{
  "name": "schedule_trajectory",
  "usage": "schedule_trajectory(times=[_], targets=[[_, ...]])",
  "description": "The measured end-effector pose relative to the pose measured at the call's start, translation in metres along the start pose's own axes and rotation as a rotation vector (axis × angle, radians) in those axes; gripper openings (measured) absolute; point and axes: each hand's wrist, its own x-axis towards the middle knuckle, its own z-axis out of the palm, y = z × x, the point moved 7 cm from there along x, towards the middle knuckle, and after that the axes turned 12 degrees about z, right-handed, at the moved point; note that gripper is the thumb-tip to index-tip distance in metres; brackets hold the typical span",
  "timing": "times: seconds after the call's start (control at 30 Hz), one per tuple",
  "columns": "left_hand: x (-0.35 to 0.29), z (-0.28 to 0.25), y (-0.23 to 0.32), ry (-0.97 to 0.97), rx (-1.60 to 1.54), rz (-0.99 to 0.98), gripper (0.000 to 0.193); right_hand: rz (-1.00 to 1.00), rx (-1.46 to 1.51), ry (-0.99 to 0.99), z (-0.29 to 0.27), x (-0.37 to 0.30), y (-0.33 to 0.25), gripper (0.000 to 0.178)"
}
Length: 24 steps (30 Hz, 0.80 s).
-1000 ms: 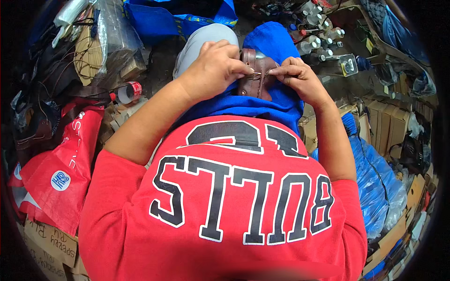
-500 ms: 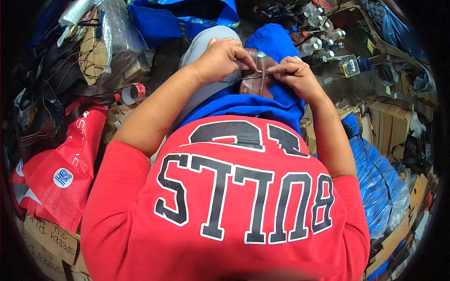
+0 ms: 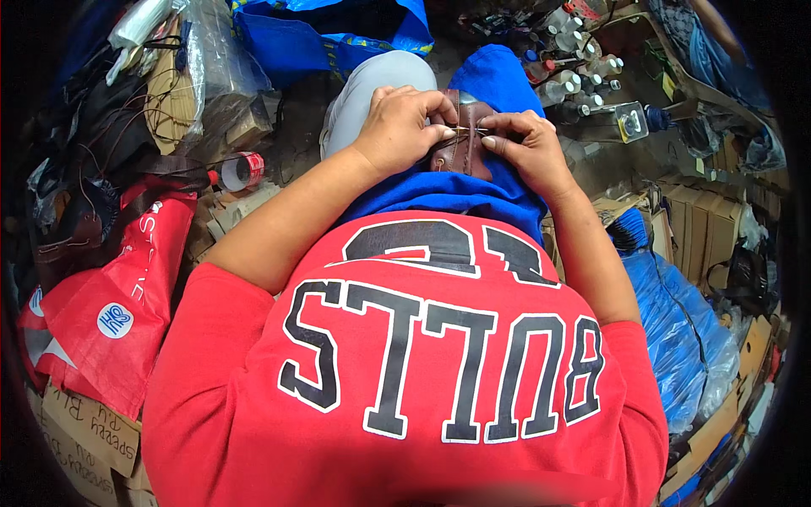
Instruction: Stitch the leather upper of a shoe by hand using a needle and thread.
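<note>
Leather piece (image 3: 456,160), in the head view, is laid over a lap of smooth, softly creased blue cloth (image 3: 422,193), between the raised knees, one covered in pale grey fabric (image 3: 372,93) and one in blue. To its left, a thin, straight, shiny piece (image 3: 460,129) is pinched narrowly by the left hand (image 3: 397,127), thumb against forefinger. At its right edge, thumb and forefinger of the right hand (image 3: 530,152) are brought close together; whether anything is held there cannot be told. Beyond the leather piece, clear plastic bottles (image 3: 583,80) are crowded to the right and a glossy blue bag (image 3: 338,46) is slumped to the left. Nearer and well to its left, a creased red bag (image 3: 118,296) is spread. The leather piece itself is reddish brown and slightly glossy, its surface curved, marked by a lengthwise seam and a small round eyelet; partly it is hidden by fingers.
</note>
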Motion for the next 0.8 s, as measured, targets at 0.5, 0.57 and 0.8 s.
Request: schedule_trajectory(times=[0.5,0.57,0.8], targets=[[0.009,-0.003,0.008,0.08,-0.07,0.15,0.009,0.188,0.434,-0.231,0.009,0.01,0.008,0.012],[0.004,-0.013,0.007,0.091,-0.035,0.202,0.008,0.139,0.365,-0.232,-0.001,0.006,0.007,0.012],[0.001,-0.022,0.019,-0.095,0.097,0.1,0.009,0.162,0.19,-0.244,-0.02,0.002,-0.007,0.008]])
